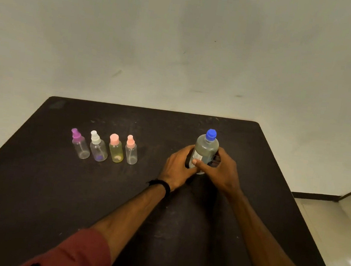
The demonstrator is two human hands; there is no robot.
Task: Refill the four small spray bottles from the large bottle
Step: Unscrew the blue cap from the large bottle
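A large clear bottle (205, 148) with a blue cap stands upright on the dark table (48, 194), right of centre. My left hand (177, 167) grips its lower body from the left, and my right hand (221, 169) wraps it from the right with the thumb across the label. Three of the small spray bottles stand in a row to the left: one with a purple top (79, 144), one with a white top (97, 149), and a yellowish one with a pink top (115, 148). A clear one with a pink top (131, 150) ends the row. All keep their tops on.
The table's back edge runs just beyond the bottles, against a pale wall. Its right edge drops to a light tiled floor (340, 235). A red sleeve (76, 254) covers my left upper forearm.
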